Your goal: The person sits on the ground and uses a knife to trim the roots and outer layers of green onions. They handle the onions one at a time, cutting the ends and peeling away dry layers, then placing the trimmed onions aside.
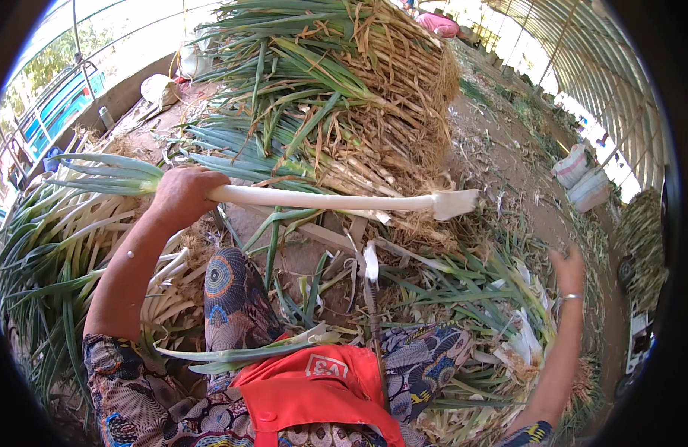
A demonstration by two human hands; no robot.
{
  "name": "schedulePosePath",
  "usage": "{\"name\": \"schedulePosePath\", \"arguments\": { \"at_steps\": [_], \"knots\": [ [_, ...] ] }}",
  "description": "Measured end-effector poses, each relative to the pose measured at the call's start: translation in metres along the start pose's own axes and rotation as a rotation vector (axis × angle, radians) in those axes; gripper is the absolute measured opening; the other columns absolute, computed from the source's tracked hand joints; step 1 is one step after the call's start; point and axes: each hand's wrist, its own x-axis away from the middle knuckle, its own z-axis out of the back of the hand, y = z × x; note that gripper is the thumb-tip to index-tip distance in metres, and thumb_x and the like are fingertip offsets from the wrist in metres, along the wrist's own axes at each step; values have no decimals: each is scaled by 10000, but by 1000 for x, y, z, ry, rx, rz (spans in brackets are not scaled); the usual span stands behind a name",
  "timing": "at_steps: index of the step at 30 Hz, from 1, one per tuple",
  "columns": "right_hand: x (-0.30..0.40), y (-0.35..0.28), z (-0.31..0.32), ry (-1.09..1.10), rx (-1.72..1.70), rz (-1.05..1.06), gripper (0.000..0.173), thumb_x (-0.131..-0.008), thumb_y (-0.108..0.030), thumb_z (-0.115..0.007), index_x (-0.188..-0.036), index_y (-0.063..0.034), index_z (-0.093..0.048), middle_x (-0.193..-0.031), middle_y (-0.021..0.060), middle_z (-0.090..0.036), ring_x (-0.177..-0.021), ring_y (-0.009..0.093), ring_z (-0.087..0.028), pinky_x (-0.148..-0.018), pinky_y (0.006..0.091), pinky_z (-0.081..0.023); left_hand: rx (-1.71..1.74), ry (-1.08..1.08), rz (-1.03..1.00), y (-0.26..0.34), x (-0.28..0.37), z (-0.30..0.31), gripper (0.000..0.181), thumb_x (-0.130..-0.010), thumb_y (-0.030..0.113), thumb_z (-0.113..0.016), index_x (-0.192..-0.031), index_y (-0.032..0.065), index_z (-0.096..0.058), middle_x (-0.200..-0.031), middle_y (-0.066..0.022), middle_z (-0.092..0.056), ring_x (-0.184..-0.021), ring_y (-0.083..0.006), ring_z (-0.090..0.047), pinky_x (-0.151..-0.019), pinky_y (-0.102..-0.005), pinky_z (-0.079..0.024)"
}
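Note:
My left hand (188, 193) is closed around a long green onion (321, 199) where its green leaves meet the white stalk. The stalk lies nearly level, pointing right, with a papery flared piece at its root end. My right hand (568, 268) is out to the right, slightly blurred, its fingers apart and nothing seen in it. Below it lie torn leaves and pale skins (525, 335). Between my knees rises a dark, wrapped hose or rod (373, 302) with a white tip. A loose leafy piece (254, 353) rests across my lap by the red apron (321, 385).
Ahead is a big heap of unpeeled green onions (372, 106), roots to the right. On the left lies a pile of white-stalked onions (81, 234). A wooden bar (321, 234) stands before my knees. White sacks (581, 176) are at right; a person in pink (437, 24) is far back.

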Motion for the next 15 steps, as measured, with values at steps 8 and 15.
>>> {"name": "schedulePosePath", "arguments": {
  "at_steps": [8,15],
  "knots": [
    [83,-191,-138,-177,-1023,-85,566,-848,-455,-703,-1149,6,-571,-790,57,-636,-627,146,-579,-571,280,-472,111,-12,-116,32,3,-12,242,-692,173,-704,-933,194,-689,-798,-53,-667,-791,-287,-656,-686,-404,-521],
    [91,-157,-142,-250,111,321,260,-884,-229,-623,-1031,-15,-651,-794,201,-644,-739,372,-645,-636,430,-498,32,-31,-213,51,34,-4,329,-625,193,-764,-948,190,-701,-745,-23,-635,-708,-251,-638,-660,-389,-501]
  ]
}}
